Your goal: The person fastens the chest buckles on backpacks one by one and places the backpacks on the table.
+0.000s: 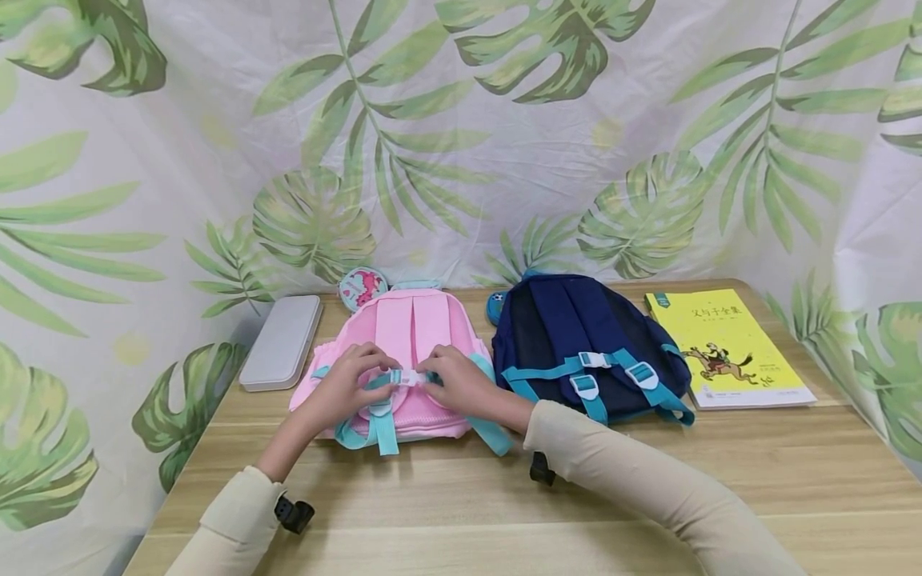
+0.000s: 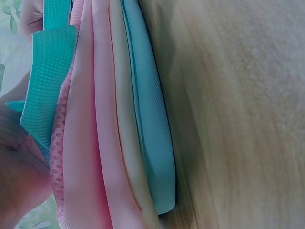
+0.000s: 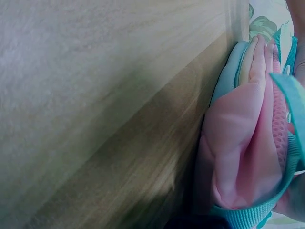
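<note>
A pink backpack (image 1: 461, 320) with teal straps lies on the table, its strap side up. Across its middle sits a white plastic buckle (image 1: 406, 378) on a teal strap. My left hand (image 1: 351, 382) pinches the buckle's left end with thumb and fingers, and my right hand (image 1: 461, 386) pinches its right end. Whether the buckle's two halves are locked together cannot be made out. In the left wrist view, the backpack's layered side (image 2: 105, 143) and a hanging teal strap (image 2: 50, 81) hide much of the hands. The right wrist view shows the pink side pocket (image 3: 233, 129).
Right of the pink backpack lies a navy backpack (image 1: 519, 320) with teal straps and a fastened white buckle (image 1: 594, 360). A yellow book (image 1: 735, 336) is at the far right, and a white case (image 1: 282, 340) at the left. Behind the table hangs a leaf-patterned cloth (image 1: 432, 160).
</note>
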The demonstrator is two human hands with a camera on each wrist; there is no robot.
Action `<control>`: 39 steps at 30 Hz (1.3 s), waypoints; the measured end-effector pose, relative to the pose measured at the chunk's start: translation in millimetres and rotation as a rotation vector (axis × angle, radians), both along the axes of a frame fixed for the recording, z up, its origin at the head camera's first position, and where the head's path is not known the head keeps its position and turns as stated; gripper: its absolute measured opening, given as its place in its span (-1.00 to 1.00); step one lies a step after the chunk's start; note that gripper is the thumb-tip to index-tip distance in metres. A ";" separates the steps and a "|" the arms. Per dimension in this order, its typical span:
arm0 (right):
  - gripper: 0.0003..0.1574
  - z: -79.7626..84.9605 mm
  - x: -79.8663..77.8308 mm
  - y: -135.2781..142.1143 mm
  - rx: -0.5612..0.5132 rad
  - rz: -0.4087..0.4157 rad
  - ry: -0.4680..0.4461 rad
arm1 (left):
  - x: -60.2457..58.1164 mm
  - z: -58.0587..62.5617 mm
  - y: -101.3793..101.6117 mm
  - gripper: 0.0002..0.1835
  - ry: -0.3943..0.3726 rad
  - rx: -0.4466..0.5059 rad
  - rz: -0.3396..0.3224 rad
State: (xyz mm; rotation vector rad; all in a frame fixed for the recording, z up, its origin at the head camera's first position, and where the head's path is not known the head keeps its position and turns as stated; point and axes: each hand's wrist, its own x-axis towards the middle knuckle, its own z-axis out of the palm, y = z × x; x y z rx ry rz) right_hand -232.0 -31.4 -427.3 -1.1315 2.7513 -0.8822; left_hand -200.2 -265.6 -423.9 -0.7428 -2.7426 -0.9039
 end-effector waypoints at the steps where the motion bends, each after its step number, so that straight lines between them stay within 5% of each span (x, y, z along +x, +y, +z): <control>1: -0.65 -0.2 0.0 0.1 -0.008 -0.001 -0.002 | -0.2 0.4 0.0 -0.76 0.000 0.001 0.000; 16: -0.66 -2.2 -1.6 0.4 -0.068 -0.007 -0.012 | -2.5 0.7 2.3 -0.75 0.037 0.001 -0.021; 29: -0.70 -3.4 -1.8 2.7 -0.129 0.001 0.001 | -3.4 0.3 5.1 -0.75 -0.030 0.036 -0.010; 39: -0.70 -2.1 -1.4 1.8 -0.131 0.008 -0.030 | -6.2 -1.9 4.8 -0.73 -0.005 0.031 -0.046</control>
